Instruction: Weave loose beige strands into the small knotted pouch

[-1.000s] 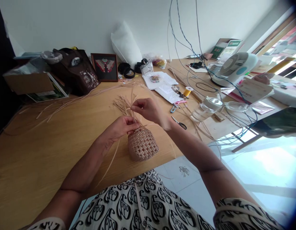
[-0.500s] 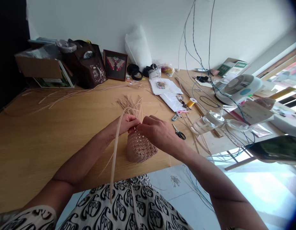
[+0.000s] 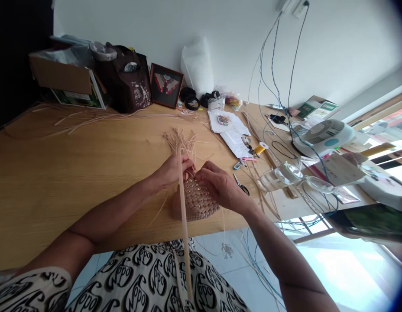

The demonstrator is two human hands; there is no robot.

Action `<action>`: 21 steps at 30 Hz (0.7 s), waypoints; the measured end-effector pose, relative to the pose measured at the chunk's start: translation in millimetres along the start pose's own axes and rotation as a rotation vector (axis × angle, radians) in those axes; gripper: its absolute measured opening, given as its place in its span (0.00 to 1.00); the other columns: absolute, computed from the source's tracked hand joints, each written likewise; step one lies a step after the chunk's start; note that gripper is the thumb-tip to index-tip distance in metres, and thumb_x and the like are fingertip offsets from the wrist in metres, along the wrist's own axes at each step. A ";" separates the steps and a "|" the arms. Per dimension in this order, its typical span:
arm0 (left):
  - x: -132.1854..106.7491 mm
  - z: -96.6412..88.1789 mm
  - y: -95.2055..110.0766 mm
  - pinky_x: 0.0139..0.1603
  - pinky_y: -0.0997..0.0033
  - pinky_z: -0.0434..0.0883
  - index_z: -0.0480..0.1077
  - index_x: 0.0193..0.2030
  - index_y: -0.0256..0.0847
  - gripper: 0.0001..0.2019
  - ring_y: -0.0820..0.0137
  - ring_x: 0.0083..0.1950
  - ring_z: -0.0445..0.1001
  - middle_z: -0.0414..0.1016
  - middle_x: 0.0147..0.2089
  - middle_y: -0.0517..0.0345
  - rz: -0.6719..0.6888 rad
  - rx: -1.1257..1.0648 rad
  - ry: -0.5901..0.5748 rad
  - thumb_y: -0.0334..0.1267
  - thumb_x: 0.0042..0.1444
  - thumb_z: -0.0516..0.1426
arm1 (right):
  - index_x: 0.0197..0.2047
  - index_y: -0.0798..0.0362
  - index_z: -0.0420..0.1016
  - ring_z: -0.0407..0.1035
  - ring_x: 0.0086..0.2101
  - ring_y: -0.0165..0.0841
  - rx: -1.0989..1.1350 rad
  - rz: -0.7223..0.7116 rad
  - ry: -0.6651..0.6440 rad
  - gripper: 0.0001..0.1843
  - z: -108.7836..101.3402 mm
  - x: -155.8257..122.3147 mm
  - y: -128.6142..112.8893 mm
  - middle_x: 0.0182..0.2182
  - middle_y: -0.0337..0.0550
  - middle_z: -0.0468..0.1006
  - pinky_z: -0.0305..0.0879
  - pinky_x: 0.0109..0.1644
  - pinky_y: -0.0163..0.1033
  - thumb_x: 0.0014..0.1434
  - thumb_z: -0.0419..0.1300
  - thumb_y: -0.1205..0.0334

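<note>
A small woven basket (image 3: 199, 201) of pinkish-tan strips rests near the table's front edge. Loose strip ends (image 3: 178, 141) fan out from its far side. My left hand (image 3: 175, 170) is closed at the basket's upper edge, thumb and fingers pinching the strips there. My right hand (image 3: 217, 182) is closed beside it, fingertips at the same edge; what lies between them is too small to make out. One long pale strip (image 3: 184, 216) rises by my left hand and hangs down in front of the basket toward my lap.
Scissors (image 3: 241, 185), a yellow thread spool (image 3: 261, 148) and papers (image 3: 235, 143) lie to the right. Further right are a clear bottle (image 3: 282, 175) and a white fan (image 3: 324, 136). Long strips (image 3: 100, 116), a dark bag (image 3: 131, 84) and a framed picture (image 3: 166, 85) line the back.
The long strip has swung from left of the basket to across its front. My right hand's fingertips have drawn slightly apart from my left hand. The whole view has shifted a little.
</note>
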State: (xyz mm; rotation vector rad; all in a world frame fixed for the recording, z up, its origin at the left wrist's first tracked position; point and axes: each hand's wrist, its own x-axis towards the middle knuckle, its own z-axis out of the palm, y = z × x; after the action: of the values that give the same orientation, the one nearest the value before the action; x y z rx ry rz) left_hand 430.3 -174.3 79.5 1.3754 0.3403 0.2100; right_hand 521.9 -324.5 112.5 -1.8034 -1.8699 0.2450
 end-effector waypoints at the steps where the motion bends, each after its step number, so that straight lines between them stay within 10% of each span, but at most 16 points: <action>1: 0.3 -0.6 -1.0 0.18 0.81 0.54 0.66 0.23 0.33 0.11 0.83 0.17 0.58 0.68 0.23 0.58 0.003 -0.002 -0.015 0.33 0.56 0.52 | 0.35 0.55 0.66 0.62 0.33 0.28 0.025 -0.006 0.023 0.08 1.7 -0.7 2.4 0.33 0.42 0.64 0.60 0.36 0.34 0.58 0.48 0.73; 14: -1.0 -7.6 4.1 0.16 0.82 0.53 0.65 0.27 0.33 0.12 0.85 0.14 0.61 0.69 0.26 0.59 -0.034 0.088 -0.115 0.34 0.60 0.48 | 0.45 0.55 0.71 0.67 0.40 0.30 0.256 0.198 0.167 0.12 10.7 -10.8 37.1 0.40 0.47 0.72 0.66 0.39 0.35 0.62 0.50 0.63; 21: 1.3 -5.9 0.2 0.16 0.82 0.54 0.65 0.26 0.33 0.12 0.84 0.14 0.61 0.68 0.22 0.62 -0.019 0.068 -0.123 0.35 0.58 0.50 | 0.39 0.50 0.76 0.66 0.37 0.30 0.113 0.030 0.229 0.09 4.1 -2.0 10.2 0.35 0.43 0.70 0.64 0.41 0.37 0.60 0.55 0.63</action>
State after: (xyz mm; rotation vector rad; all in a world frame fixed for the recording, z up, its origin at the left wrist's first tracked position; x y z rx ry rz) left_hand 429.4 -168.5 78.6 1.4449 0.2597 0.0980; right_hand 528.7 -324.5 103.8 -1.7067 -1.6384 0.1450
